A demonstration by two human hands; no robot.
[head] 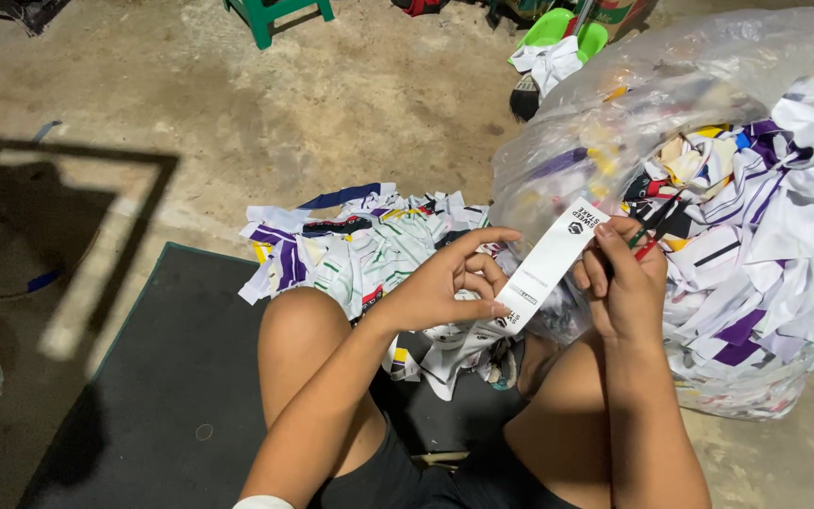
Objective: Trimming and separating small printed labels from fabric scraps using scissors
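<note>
Looks like mid-sort: one white label strip (550,259) pulled out and held up for a look, w/ both hands on it. Left hand (445,283) pinching the lower end of the strip, thumb and forefinger closed on it, other fingers curled loosely. Right hand (626,283) gripping the upper end, fingers (594,273) wrapped shut around the edge, maybe also a thin red-green bit tucked in there, can't tell what. Strip running diagonally between the two hands, just in front of the big clear plastic bag (633,85) stuffed w/ printed fabric scraps. More scraps in a loose pile (350,240) left of the bag, on the concrete floor (237,104) by a dark mat (171,377). Next move prob needs one hand letting go while the other keeps hold, so steady pinch, no tugging.
</note>
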